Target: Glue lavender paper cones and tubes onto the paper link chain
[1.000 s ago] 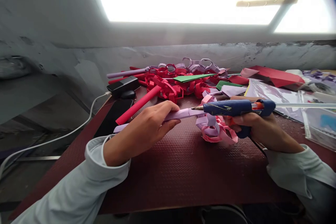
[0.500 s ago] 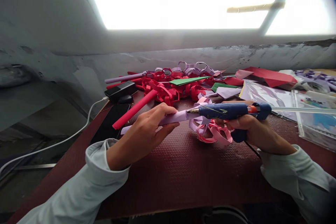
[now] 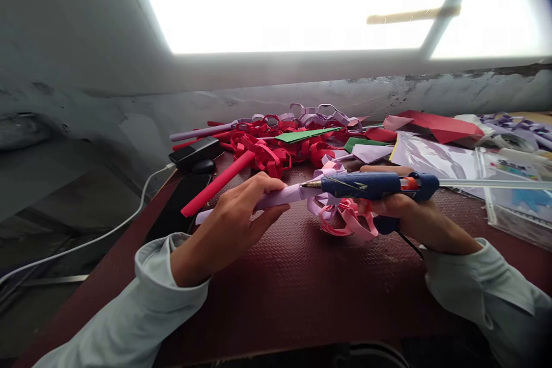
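Observation:
Between the thumb and fingers of my left hand (image 3: 230,224) is a rolled lilac paper tube (image 3: 280,196), its other end showing past my wrist. My right hand (image 3: 416,215) is wrapped round a blue hot glue gun (image 3: 362,184), with a clear glue stick (image 3: 487,183) jutting from its back. The gun's metal nozzle touches or nearly touches the right end of the lilac tube. Just behind and below the gun sits a bundle of lilac and pink paper chain (image 3: 345,218), partly hidden by it.
Red paper chains (image 3: 267,152) are heaped at the back, with a red paper tube (image 3: 218,184) and folded green paper (image 3: 308,134). At left lie a black phone-like slab (image 3: 179,207) and a black box (image 3: 194,150) with a white cable. Plastic sleeves (image 3: 517,184) lie at right on the dark red table (image 3: 293,293).
The view has shifted slightly, so everything sits a little further left. Both hands keep their holds, and the nozzle stays at the tube's end.

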The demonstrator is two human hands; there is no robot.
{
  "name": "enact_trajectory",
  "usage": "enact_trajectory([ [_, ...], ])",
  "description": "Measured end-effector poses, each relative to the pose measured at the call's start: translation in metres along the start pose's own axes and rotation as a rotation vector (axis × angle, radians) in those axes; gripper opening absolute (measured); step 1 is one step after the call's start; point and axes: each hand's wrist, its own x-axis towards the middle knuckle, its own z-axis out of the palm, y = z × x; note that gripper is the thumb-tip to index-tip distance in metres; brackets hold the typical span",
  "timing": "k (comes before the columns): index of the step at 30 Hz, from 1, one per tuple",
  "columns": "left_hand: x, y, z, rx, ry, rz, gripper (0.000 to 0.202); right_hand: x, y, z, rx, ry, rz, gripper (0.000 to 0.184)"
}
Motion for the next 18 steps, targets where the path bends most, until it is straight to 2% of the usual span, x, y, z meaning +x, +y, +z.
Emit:
enact_trajectory([
  [6,0.0,0.002,-0.002,0.061,0.024,-0.009,0.024,0.002,-0.014,0.002,-0.031,0.0,0.014,0.004],
  [18,0.0,0.001,0.0,0.093,0.052,-0.013,0.022,-0.003,-0.001,0.001,0.057,0.022,0.063,0.011],
])
